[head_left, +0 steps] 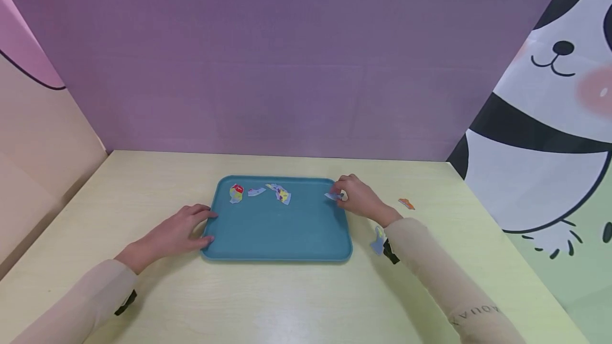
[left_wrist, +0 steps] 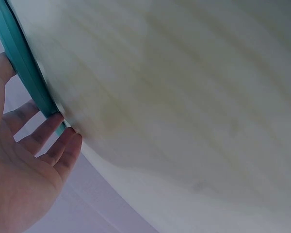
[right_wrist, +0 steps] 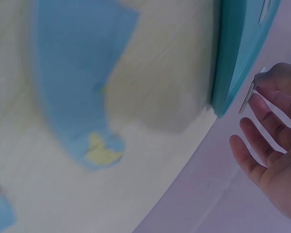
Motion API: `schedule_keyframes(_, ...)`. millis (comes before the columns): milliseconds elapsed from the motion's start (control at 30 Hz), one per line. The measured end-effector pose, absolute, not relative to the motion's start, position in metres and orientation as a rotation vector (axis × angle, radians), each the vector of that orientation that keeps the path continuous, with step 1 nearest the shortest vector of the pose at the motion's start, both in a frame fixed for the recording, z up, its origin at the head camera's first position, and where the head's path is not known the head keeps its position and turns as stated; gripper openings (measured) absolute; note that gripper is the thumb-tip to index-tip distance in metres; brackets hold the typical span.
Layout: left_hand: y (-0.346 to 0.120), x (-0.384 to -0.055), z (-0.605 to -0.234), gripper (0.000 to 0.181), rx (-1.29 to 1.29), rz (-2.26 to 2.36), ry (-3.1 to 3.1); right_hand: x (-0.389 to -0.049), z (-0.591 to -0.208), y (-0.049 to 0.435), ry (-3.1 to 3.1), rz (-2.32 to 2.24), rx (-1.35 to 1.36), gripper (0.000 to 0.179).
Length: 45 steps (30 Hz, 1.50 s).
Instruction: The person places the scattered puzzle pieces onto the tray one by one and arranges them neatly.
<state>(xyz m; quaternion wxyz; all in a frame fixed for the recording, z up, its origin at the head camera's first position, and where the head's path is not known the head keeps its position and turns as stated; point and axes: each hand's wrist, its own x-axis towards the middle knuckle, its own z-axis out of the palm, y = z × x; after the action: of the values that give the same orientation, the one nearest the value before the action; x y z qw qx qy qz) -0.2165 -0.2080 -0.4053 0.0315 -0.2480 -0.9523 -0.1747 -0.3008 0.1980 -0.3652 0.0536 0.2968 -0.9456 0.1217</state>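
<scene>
Only the right wrist view shows the pinched piece [right_wrist: 248, 97] edge-on.

Forward-down head view, close wrist views — tray [head_left: 277, 235] shared

1. The tray [head_left: 277, 227] looks like smooth moulded plastic, mostly matt.
2. The tabletop [head_left: 268, 296] looks like pale wood or a wood-look laminate, smooth and faintly grained, with a soft sheen on the near side.
3. The printed piece [head_left: 332, 196] at the tray's right edge looks like thin, flat card or paper.
4. The far backdrop [head_left: 287, 57] is matt, cloth-like or papery, with faint creases.
5. The right sleeve [head_left: 444, 275] is soft, matt cloth, lettered.
</scene>
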Motion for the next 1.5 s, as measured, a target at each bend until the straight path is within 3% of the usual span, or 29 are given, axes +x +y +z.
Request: schedule_keyframes(1500, -0.207, -0.216, -0.404, 0.048, -0.748, -0.486, -2.925, -0.334, -0.369, 0.131, -3.015, 0.250, 0.975, 0.019)
